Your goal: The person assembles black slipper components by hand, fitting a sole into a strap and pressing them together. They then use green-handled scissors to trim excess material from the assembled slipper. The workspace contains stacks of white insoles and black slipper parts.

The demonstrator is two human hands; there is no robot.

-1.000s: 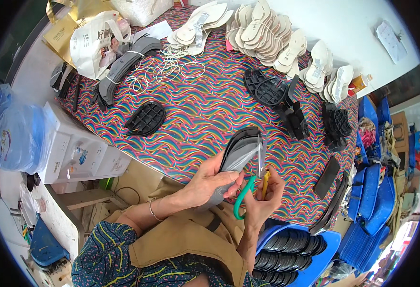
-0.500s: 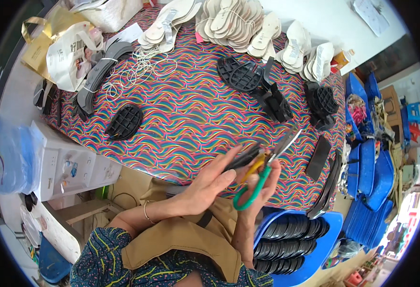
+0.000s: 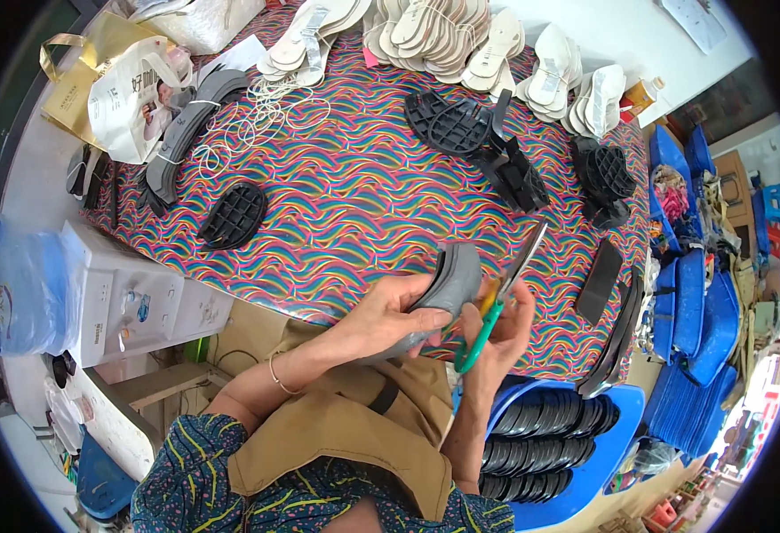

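My left hand point(image 3: 377, 322) is closed round a curved stack of dark grey strips point(image 3: 463, 271), held over the table's near edge, its lower end near my apron. In my right hand point(image 3: 505, 346) is a pair of scissors point(image 3: 479, 339) with a green and a yellow handle loop. Their blades point up and away from me, nearly together. The right thumb and fingers are close beside the grey stack; whether they press on it, I cannot tell.
Black gridded sole parts point(image 3: 457, 124) and another black gridded piece point(image 3: 233, 216) lie on the patterned tablecloth point(image 3: 337, 204). Pale insoles point(image 3: 434, 35) line the back, near loose white cord point(image 3: 261, 124). A blue bin point(image 3: 616, 426) of black curved parts stands lower right.
The grey strip stack has turned, so its curved face now shows, and my left fingers wrap round it. My right hand with the scissors has shifted slightly right, the blades pointing more upright.
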